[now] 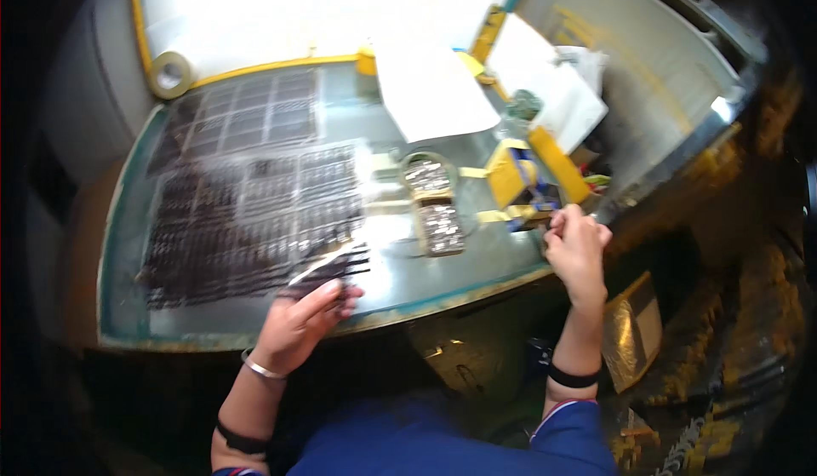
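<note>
My left hand (299, 323) is at the near edge of the green worktable (408, 284), its fingers pinching a thin dark strip of small parts (332, 263) that lies blurred at the corner of a large dark grid tray (247, 220). My right hand (577, 244) is at the table's right edge, fingers curled beside a yellow and blue box (521, 178); whether it grips anything is unclear. Two small stacks of dark parts (434, 208) sit between the hands.
A second grid tray (247, 114) lies further back. White sheets of paper (434, 93) and a white box (549, 84) rest at the back right. A roll of tape (170, 74) stands at the back left. A cardboard box (634, 327) sits below the table's right side.
</note>
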`<state>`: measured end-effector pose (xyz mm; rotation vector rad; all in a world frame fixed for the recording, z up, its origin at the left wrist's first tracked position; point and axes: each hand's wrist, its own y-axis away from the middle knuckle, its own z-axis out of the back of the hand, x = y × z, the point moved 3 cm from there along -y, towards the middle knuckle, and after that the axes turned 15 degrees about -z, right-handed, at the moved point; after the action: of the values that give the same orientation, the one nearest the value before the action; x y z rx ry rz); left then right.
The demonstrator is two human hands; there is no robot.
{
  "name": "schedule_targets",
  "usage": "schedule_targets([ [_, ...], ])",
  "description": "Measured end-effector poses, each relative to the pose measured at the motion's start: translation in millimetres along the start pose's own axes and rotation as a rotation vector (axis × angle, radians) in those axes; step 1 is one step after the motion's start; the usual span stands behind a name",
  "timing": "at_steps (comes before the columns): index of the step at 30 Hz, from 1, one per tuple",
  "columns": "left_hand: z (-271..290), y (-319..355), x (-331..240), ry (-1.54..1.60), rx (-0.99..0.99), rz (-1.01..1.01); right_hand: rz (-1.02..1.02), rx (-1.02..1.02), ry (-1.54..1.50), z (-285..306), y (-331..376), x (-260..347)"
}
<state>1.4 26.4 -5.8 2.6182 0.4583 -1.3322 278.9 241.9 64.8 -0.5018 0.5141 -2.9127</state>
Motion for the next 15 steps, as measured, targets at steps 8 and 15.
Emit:
schedule_targets([
  [8, 3.8, -1.4, 0.5, -0.002, 0.044, 0.035, 0.200, 0.587, -1.049, -43.6, 84.3, 100.5],
  [15, 2.7, -2.3, 0.5, 0.016, 0.090, 0.011, 0.096, 0.629, -1.187, -64.4, 108.2, 128.8],
])
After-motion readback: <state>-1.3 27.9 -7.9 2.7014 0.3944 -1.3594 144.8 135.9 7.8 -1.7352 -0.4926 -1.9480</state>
